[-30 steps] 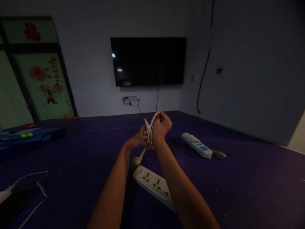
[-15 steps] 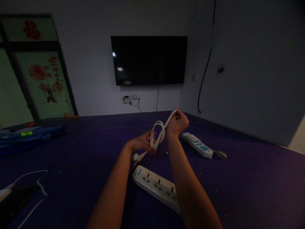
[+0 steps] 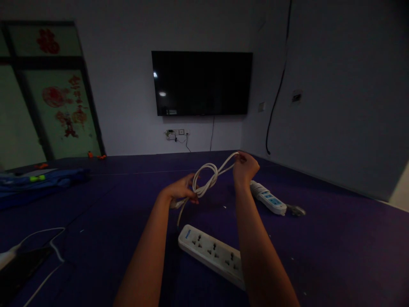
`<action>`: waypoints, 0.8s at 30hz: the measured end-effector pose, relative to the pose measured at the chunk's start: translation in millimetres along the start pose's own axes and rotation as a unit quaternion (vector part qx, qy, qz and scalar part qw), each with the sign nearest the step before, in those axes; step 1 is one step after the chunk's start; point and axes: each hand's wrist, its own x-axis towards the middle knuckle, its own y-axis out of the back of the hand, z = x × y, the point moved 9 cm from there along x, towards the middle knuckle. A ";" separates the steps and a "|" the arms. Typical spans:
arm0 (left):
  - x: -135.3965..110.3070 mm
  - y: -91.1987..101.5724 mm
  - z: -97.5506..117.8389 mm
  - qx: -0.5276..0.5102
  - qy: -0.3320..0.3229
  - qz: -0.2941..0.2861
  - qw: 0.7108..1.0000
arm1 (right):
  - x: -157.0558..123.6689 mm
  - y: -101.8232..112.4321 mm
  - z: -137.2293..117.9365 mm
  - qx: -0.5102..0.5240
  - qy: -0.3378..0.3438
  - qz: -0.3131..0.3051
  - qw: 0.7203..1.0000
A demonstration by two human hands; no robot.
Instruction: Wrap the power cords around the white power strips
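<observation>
A white power cord (image 3: pixel 209 185), looped and crossed over itself, is stretched between my two hands in the air. My left hand (image 3: pixel 182 188) is closed round the lower end of the loops, with the ribbed plug end beside its palm. My right hand (image 3: pixel 245 167) pinches a bend of the same cord at the upper right. Below the hands a white power strip (image 3: pixel 211 251) lies on the purple surface, its right end hidden behind my right forearm. One strand of cord hangs down to the strip's left end.
A second power strip (image 3: pixel 271 201) with blue sockets and its cord wound round it lies to the right. At left are a dark flat device (image 3: pixel 25 264) with a white cable, and blue cloth (image 3: pixel 60 179). A television (image 3: pixel 203 83) hangs on the far wall.
My hands have moved farther apart, the right one to the right and the left one slightly left. The cord between them is drawn out longer, with its loops tilted flatter.
</observation>
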 end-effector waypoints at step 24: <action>6.1 23.8 1.4 -0.058 -0.009 0.124 0.991 | -20.8 -60.2 5.1 0.247 -0.193 -0.220 0.924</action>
